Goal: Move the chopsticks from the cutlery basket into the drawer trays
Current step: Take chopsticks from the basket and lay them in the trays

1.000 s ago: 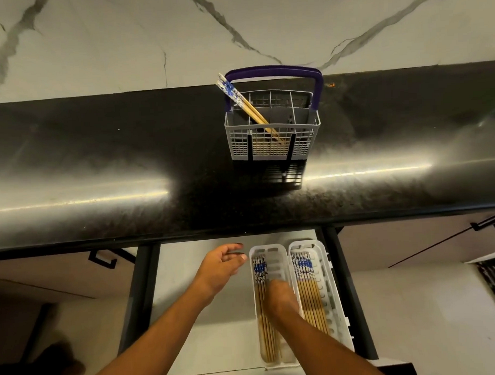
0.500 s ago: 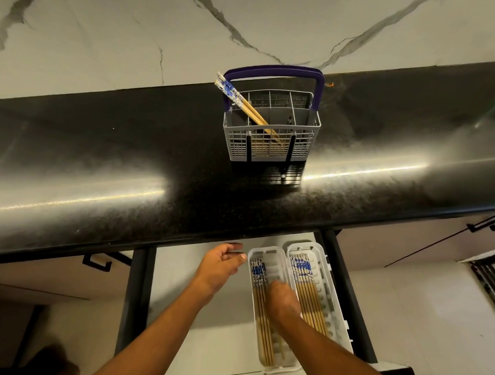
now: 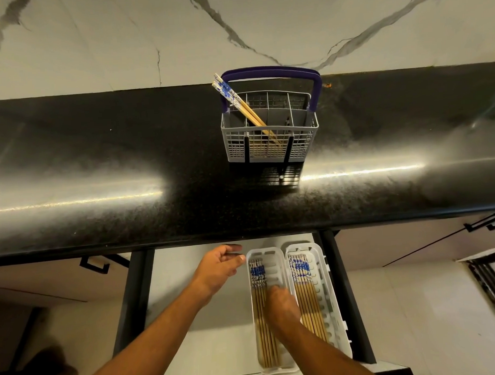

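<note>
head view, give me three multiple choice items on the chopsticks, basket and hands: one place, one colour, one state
1. Where is the grey plastic cutlery basket?
A. black countertop
B. drawer
C. floor

2. What colour is its handle?
A. red
B. purple
C. green

3. What is the left hand doing?
A. gripping chopsticks
B. lifting the basket
C. open, holding nothing

A: it stands above the open drawer.
B: the arch is dark purple.
C: fingers are loose beside the left white tray; the right hand lies on the wooden chopsticks.

A polished black granite countertop (image 3: pixel 100 170) reflects streaks of light beneath a white marble-veined wall (image 3: pixel 95 38); pale cabinet fronts (image 3: pixel 411 246), apparently black-handled, sit below.
</note>
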Motion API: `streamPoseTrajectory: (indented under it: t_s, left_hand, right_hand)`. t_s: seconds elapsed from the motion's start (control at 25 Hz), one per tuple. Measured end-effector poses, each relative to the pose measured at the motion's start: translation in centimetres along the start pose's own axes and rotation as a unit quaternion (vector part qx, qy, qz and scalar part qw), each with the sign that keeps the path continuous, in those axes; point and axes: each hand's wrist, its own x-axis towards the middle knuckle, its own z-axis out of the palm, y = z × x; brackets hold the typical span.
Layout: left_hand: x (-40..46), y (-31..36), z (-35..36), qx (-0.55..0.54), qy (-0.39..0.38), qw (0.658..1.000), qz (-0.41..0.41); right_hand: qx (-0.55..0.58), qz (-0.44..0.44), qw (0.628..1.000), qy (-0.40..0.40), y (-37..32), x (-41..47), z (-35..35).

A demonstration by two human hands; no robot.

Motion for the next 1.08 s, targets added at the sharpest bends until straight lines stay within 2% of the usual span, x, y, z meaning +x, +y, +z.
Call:
streamPoseTrajectory:
  t_s: [0.68, 0.8, 0.88, 1.0, 1.08]
  left_hand:
    - [-0.3, 0.2, 0.0, -0.012, -0.009, 1.000, -0.005]
    - [-0.5, 0.9, 0.3, 0.006, -0.046, 0.999, -0.009]
    - [-0.8, 2.1, 0.7, 0.021, -0.099, 0.995, -0.013]
    - [-0.9, 5.8, -0.1, 0.063, -0.179, 0.982, 0.005]
    - [-0.8, 9.4, -1.2, 0.084, -0.195, 0.977, 0.024]
  right_hand:
    - [0.026, -0.021, 0.999, 0.012, -0.4, -0.7, -0.8]
    - [0.007, -0.039, 0.999, -0.012, -0.4, -1.3, -2.0]
    - [0.005, -0.047, 0.999, -0.026, -0.5, -2.1, -3.8]
    - [0.025, -0.061, 0.995, -0.075, -1.1, -3.4, -8.1]
    - [0.038, -0.076, 0.992, -0.092, -1.3, -4.6, -12.1]
